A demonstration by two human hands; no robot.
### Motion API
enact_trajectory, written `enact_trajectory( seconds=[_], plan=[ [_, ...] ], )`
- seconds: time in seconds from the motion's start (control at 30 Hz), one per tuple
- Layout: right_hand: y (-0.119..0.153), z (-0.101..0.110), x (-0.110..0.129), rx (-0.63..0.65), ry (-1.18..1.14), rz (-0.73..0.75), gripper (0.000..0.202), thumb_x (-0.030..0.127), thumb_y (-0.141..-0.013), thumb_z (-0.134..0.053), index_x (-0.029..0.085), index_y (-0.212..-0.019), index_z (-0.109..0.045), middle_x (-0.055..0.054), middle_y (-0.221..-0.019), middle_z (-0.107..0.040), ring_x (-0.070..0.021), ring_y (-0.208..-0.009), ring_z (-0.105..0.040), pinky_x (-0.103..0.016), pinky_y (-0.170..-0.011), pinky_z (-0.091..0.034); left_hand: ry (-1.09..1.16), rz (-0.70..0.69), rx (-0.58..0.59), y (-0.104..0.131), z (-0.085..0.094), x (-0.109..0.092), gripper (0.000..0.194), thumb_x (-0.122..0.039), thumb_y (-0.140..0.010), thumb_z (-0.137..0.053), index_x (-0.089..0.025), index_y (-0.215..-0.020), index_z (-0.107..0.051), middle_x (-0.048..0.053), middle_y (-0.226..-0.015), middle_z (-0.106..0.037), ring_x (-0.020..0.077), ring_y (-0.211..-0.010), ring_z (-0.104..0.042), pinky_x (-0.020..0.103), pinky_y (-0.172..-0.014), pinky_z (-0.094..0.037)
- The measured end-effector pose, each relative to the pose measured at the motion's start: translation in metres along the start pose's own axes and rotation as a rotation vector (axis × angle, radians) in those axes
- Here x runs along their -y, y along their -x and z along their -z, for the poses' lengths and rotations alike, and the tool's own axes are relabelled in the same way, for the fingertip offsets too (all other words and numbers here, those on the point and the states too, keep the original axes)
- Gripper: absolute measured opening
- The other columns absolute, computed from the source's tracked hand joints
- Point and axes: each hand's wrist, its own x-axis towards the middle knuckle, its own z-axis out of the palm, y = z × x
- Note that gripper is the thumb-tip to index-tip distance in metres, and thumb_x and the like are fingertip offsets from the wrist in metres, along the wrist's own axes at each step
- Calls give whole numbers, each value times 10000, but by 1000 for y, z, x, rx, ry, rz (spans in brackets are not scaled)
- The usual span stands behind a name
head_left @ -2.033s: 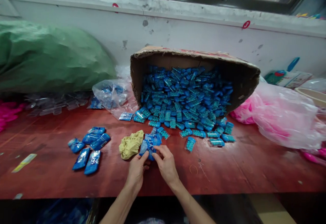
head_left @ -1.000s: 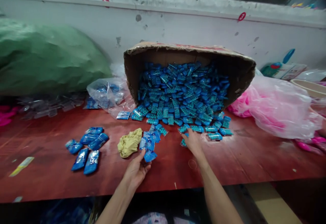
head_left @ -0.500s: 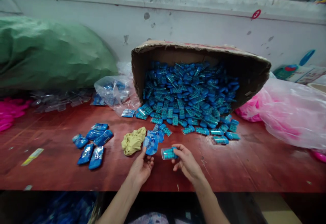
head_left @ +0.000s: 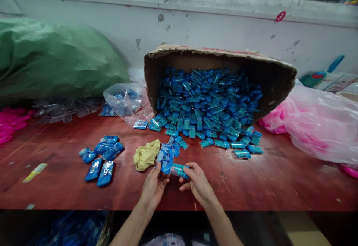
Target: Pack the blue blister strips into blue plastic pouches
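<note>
Your right hand [head_left: 198, 182] pinches clear bottle [head_left: 176, 170] by blue end: likely light, stiff, slick; hold there. Just beside, your left hand [head_left: 153, 185] pinches blue wrapper [head_left: 167, 160]: likely limp, tearable.

right hand [head_left: 198, 183] moved inward, bottle [head_left: 178, 170] now at blue wrapper [head_left: 167, 158]

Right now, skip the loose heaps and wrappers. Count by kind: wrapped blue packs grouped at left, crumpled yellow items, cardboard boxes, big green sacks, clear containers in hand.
Wrapped blue packs: 6
Crumpled yellow item: 1
Cardboard box: 1
Big green sack: 1
Clear container in the right hand: 1
Total: 10
</note>
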Motion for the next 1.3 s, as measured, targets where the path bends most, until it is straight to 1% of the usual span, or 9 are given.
enact_trajectory(
  seconds=[0.13,0.3,0.53,0.73,0.87,1.0,1.13,1.23,1.3],
  plan=[
    [3,-2,-5,-7,-2,23,397,358,-625,-701,195,-814,-391,50,-678,-535,-97,-512,-576,-205,-358,-505,-16,-35,42,-1,2,0,92,-233,-750,-575,-150,-725,-544,-20,-517,-588,96,-432,-557,171,-371,-433],
    [5,-5,-13,-74,22,104,393,357,-650,-684,201,-836,-374,51,-701,-540,-112,-550,-602,-203,-361,-508,-18,-79,83,-1,4,-1,125,-251,-715,-617,-151,-743,-548,-19,-553,-613,98,-457,-564,180,-386,-443],
    [8,-11,-18,-109,15,115,412,353,-641,-690,201,-836,-360,51,-665,-563,-149,-576,-632,-201,-353,-502,-34,-61,101,-3,5,-3,167,-284,-703,-625,-148,-758,-546,-1,-574,-638,116,-467,-586,183,-374,-434],
    [11,-14,-15,-104,-3,101,431,365,-624,-701,197,-831,-363,47,-665,-568,-156,-575,-639,-194,-340,-496,-52,-50,38,-4,5,-2,214,-313,-667,-654,-137,-678,-534,-12,-484,-589,96,-419,-539,176,-363,-417],
    [13,-15,-16,-85,-27,59,425,374,-632,-697,192,-832,-369,42,-671,-576,-139,-552,-628,-187,-335,-492,-77,-95,25,-4,7,0,293,-385,-612,-682,-144,-637,-518,-37,-434,-537,86,-400,-502,183,-365,-421],
    [14,-14,-19,-98,-45,36,418,375,-644,-695,188,-825,-369,39,-679,-578,-110,-515,-602,-184,-328,-490,-85,-176,18,0,8,0,319,-394,-580,-700,-149,-693,-531,-39,-488,-563,87,-430,-517,185,-375,-436],
    [16,-15,-20,-98,-63,28,417,384,-644,-697,186,-810,-369,40,-657,-576,-111,-514,-599,-181,-325,-487,-59,-181,16,3,6,0,329,-388,-577,-703,-160,-738,-529,-41,-545,-588,94,-453,-539,194,-381,-451],
    [18,-16,-20,-62,-84,9,393,388,-662,-683,179,-809,-383,33,-645,-577,-110,-523,-598,-180,-342,-494,-56,-213,-15,2,5,0,293,-362,-599,-695,-162,-726,-523,-44,-548,-591,93,-450,-548,190,-386,-454],
    [18,-14,-20,-45,-97,0,378,392,-671,-672,176,-807,-394,32,-643,-574,-105,-526,-595,-183,-357,-500,-47,-202,-38,0,5,-1,235,-330,-650,-663,-159,-734,-526,-34,-552,-603,101,-453,-564,191,-391,-456]
  ],
)
